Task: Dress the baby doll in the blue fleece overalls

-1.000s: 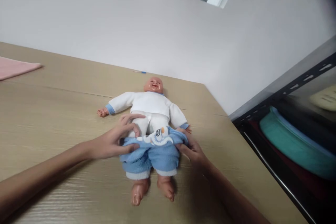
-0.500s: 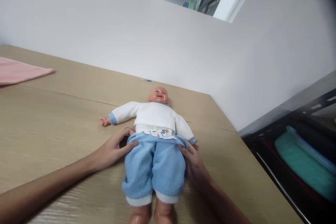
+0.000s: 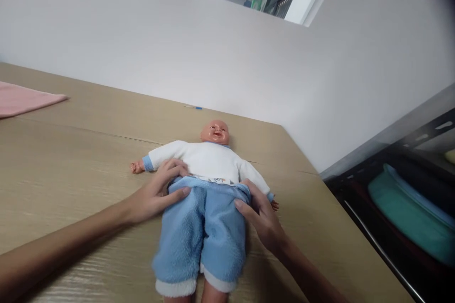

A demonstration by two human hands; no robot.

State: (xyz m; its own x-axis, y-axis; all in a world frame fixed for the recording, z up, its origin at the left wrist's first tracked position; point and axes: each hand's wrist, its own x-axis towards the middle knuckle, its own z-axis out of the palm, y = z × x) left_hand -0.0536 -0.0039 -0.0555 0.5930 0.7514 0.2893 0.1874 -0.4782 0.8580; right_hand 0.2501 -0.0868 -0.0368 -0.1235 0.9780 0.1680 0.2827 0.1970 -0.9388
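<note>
The left hand (image 3: 159, 195) is holding the blue trousers (image 3: 222, 232) at one side of the doll's waist, its thumb pressing on the front and its fingers spreading up over the hem of the white top (image 3: 215, 161). The right hand (image 3: 263, 215) is gripping the opposite side, thumb in front, fingers curling behind the edge; how firmly either is pinching is hard to tell. The trousers are sitting on the doll (image 3: 215, 132), which is lying face up between the hands, its feet running out of view.

The fleecy cloth is looking soft, light and stretchy, unlikely to slip or break, and probably bunching easily; the waistband at both hips is offering the best hold. The doll's head is looking smooth and harder, likely a slicker place to grasp.

Under the doll, a wood-grained table (image 3: 103, 161) is stretching out, a seam crossing it. Beyond the doll's head a small blue-tipped item (image 3: 198, 108) is lying near the pale wall (image 3: 177, 57). Well left of the doll a pink cloth (image 3: 28, 100) is resting; well right of it, a dark rack (image 3: 419, 136) is holding something teal (image 3: 408, 220).
</note>
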